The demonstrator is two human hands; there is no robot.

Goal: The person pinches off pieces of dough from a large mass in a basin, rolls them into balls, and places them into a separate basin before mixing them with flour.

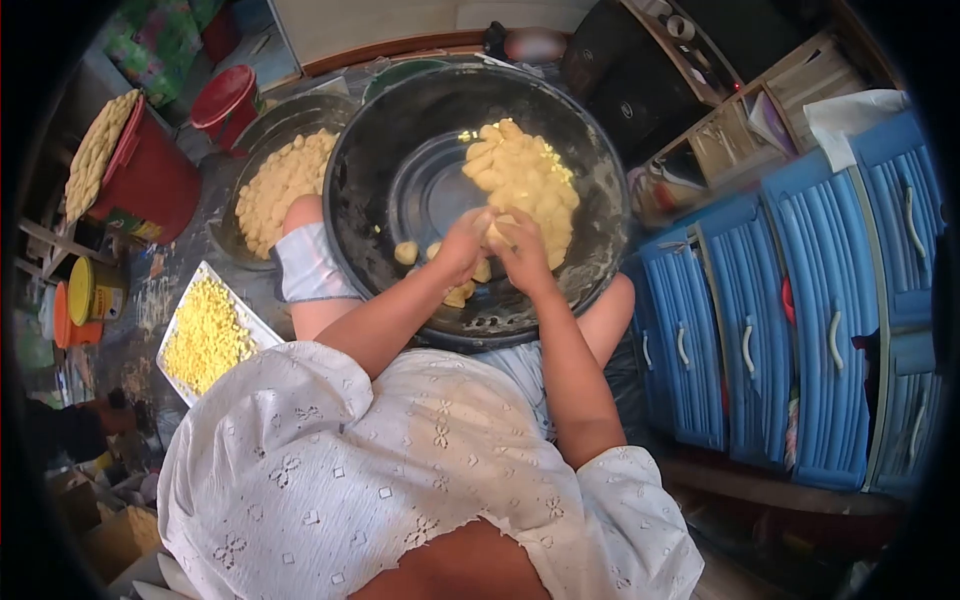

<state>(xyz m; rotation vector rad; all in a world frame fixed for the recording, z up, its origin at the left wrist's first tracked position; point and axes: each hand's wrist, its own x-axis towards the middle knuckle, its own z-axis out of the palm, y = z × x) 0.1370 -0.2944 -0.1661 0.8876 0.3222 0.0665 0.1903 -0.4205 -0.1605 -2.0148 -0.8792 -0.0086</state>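
My left hand (463, 245) and my right hand (522, 252) meet over the near part of a large black basin (370, 190). Between their fingers is a small piece of pale dough (497, 232), partly hidden by the fingers. A big heap of dough (525, 180) with yellow bits along its edge lies at the right side of the basin. Several small dough lumps (405, 253) rest on the basin floor near my left hand and below both hands. On the floor at the left, a white tray (262, 333) holds small yellow cubes (206, 338).
Left of the black basin stands another basin (226, 232) full of dough pieces. Farther left are a red bucket (160, 185), a smaller red bucket (222, 97) and a yellow tub (97, 290). Blue drawers (740, 340) line the right. A dark sleeve shows at the lower left.
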